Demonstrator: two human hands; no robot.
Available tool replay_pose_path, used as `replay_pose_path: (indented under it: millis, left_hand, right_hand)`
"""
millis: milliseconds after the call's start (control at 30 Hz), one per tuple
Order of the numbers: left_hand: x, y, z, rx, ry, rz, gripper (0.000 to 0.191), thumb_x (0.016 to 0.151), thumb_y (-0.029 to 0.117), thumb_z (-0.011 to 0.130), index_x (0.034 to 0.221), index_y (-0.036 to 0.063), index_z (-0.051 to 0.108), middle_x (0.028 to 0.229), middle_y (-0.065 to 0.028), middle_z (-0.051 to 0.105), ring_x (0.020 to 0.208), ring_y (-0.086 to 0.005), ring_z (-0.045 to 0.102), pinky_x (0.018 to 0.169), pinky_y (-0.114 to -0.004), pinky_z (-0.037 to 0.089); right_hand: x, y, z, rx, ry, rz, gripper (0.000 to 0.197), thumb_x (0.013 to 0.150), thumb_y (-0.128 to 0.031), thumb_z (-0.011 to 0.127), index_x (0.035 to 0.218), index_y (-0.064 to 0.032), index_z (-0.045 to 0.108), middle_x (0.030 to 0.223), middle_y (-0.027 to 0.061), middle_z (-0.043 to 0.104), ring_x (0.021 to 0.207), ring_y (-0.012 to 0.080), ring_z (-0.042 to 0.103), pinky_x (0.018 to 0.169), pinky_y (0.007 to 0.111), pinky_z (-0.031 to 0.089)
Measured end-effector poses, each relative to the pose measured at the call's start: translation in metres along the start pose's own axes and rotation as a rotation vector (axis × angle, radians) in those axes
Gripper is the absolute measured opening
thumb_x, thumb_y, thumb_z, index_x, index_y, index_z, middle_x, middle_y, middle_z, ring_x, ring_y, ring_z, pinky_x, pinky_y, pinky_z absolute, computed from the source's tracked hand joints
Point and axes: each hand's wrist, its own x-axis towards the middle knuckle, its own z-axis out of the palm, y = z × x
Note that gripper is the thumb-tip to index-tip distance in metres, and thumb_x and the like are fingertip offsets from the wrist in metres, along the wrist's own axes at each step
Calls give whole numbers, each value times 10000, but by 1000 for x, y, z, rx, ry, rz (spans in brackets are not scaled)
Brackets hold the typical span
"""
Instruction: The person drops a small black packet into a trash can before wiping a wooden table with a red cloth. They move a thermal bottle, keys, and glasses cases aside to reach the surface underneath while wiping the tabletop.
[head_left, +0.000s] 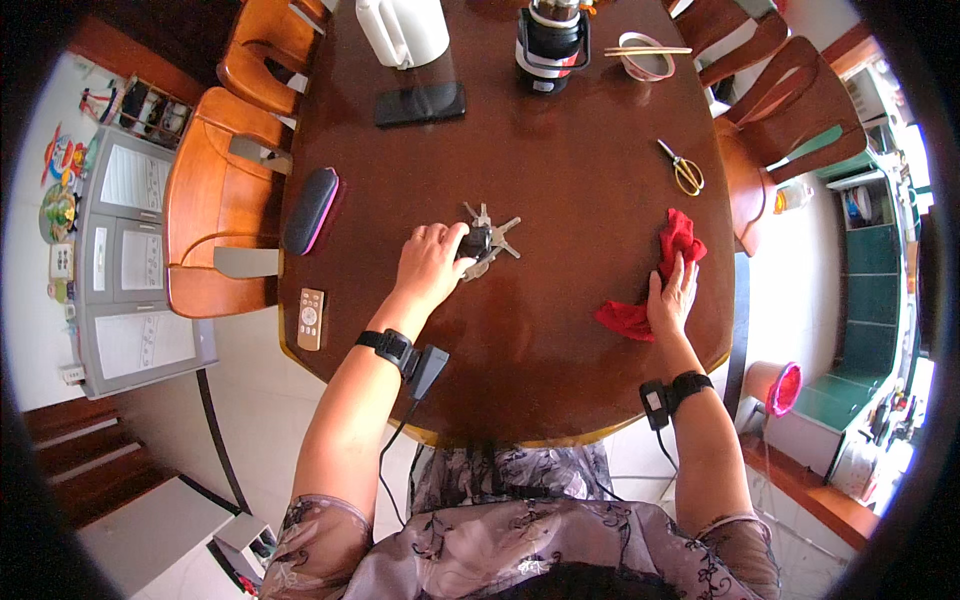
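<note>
My left hand (433, 259) grips the black fob of a bunch of keys (497, 236) near the middle of the dark wooden table (525, 330). Several metal keys fan out to the right of the fob, against the tabletop. At the table's right side, my right hand (673, 298) lies on a crumpled red cloth (679, 236), fingers pointing away from me. Part of the cloth sticks out to the left of the palm. Whether the fingers pinch the cloth cannot be told. Gold-handled scissors (686, 174) lie beyond the cloth.
A dark zip case (311, 210) and a remote control (310, 319) lie at the left edge. Farther back are a black phone (420, 104), a white jug (405, 34), a black-and-white flask (551, 56) and a bowl (645, 66) with chopsticks across it. Wooden chairs flank both sides.
</note>
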Motion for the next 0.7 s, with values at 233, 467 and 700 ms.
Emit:
replay_pose_path:
  millis: [233, 467, 700]
  left_hand:
    - [-23, -70, -7, 198, 214, -107, 145, 864, 223, 641, 904, 86, 616, 966, -102, 581, 958, -322, 548, 834, -433, 473]
    - [-36, -91, -28, 9, 277, -95, 171, 895, 180, 628, 1018, 64, 606, 1072, -142, 555, 990, -353, 534, 899, -460, 434]
    - [-6, -2, 3, -39, 176, 80, 647, 806, 461, 705, 1377, 260, 478, 1375, -143, 447, 1352, -360, 336, 1073, -663, 238]
  right_hand:
    - [27, -145, 23, 141, -193, -388, 531, 921, -228, 565, 1402, -65, 409, 1443, 252, 364, 1372, 412, 312, 1134, 471, 265]
    - [27, -241, 54, 220, -221, -671, 519, 939, -275, 524, 1393, -50, 412, 1428, 230, 389, 1380, 379, 309, 1147, 468, 241]
    - [32, -240, 55, 292, -240, -672, 444, 958, -216, 496, 1378, -84, 436, 1439, 233, 388, 1371, 375, 334, 1146, 459, 258]
